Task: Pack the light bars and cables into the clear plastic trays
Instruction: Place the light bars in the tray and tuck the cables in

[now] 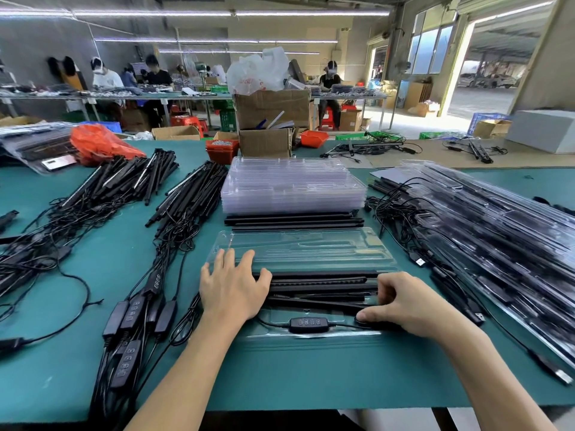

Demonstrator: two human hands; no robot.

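Note:
An open clear plastic tray [305, 247] lies in front of me on the green table. Black light bars [320, 286] sit in its near half, and a black cable with an inline controller [308, 325] runs along the near edge. My left hand [231, 286] lies flat, fingers spread, on the left ends of the bars. My right hand [404, 301] presses with curled fingers on the right ends of the bars and the cable, thumb down on the cable. Behind the tray lie loose black bars [294, 219] and a stack of empty clear trays [292, 185].
Piles of black light bars with tangled cables and controllers [130, 309] cover the table at left. A slanted stack of packed trays [485, 231] lies at right. Cardboard boxes [270, 112] and red bins [221, 149] stand at the back. Seated workers are far behind.

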